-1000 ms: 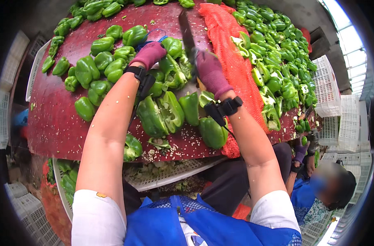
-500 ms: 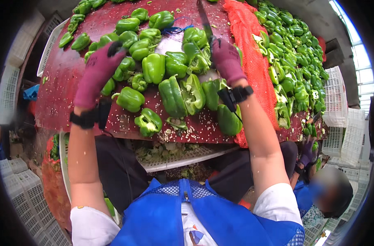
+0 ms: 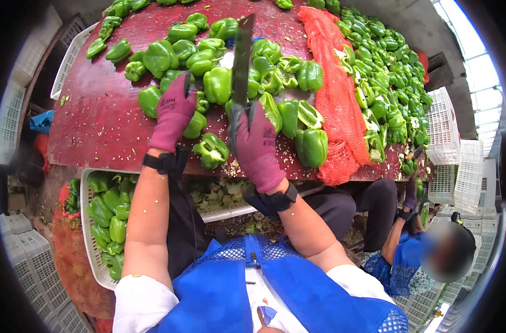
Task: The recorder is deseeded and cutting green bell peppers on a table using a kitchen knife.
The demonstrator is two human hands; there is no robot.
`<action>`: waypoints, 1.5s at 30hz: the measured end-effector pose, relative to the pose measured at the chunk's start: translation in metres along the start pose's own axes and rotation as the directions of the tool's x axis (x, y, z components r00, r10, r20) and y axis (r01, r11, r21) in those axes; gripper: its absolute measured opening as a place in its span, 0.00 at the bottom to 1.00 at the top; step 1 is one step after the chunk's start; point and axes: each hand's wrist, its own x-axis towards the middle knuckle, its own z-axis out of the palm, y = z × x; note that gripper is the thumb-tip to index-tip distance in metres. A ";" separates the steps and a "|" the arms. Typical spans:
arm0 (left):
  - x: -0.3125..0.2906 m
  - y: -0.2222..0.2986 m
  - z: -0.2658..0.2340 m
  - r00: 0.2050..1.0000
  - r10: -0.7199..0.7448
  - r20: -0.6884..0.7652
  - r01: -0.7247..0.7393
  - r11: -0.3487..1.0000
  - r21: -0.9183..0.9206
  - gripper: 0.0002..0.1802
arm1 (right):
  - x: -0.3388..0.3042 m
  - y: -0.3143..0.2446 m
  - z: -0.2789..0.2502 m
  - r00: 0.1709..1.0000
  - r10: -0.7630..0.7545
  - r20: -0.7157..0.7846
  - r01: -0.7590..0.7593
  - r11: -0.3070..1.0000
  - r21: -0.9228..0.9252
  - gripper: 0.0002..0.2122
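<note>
Right hand (image 3: 257,139) closed on knife (image 3: 242,61), blade pointing away; left hand (image 3: 174,114) among green peppers (image 3: 149,101), grasp cannot be determined.
Whole pepper (image 3: 217,85) on bench (image 3: 92,122) lies beyond and between them, long axis running away, neither clearly nearer; since half a second ago, right hand has moved left.

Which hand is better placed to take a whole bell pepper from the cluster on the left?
Left, probably: the left hand is beside those green bell peppers, while the right hand has its grip on the knife.
</note>
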 end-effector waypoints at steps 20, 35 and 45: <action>-0.005 -0.135 -0.028 0.776 -0.631 -0.017 0.546 0.685 -0.482 0.27 | -0.028 -0.031 0.048 0.994 -0.101 0.034 0.098 0.993 0.064 0.14; -0.003 -0.141 -0.045 0.669 -0.742 -0.048 0.660 0.623 -0.420 0.32 | 0.017 -0.059 0.149 0.869 -0.129 0.478 0.373 0.806 -0.461 0.14; 0.003 -0.118 -0.032 0.782 -0.623 -0.010 0.582 0.736 -0.346 0.34 | -0.012 -0.039 0.099 0.948 -0.079 0.309 0.135 0.977 -0.164 0.14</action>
